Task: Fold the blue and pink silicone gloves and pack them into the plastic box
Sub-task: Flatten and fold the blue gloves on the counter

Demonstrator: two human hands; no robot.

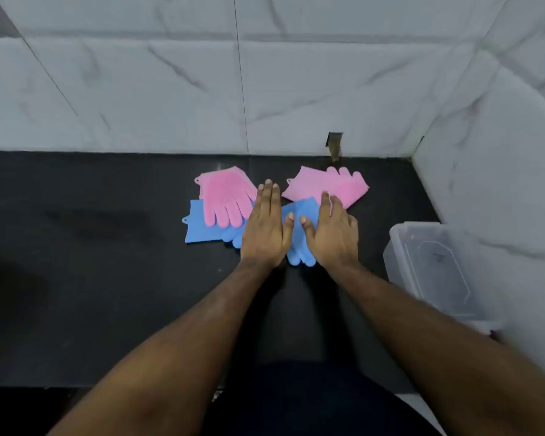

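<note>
blue glove (296, 215) under flat left hand (266, 228) and right hand (332, 234) (no writing legible).

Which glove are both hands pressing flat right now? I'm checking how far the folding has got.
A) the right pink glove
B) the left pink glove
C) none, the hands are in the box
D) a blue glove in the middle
D: the left hand and right hand lie flat, fingers straight, on the middle blue glove, while the plastic box stands off to the right.
</note>
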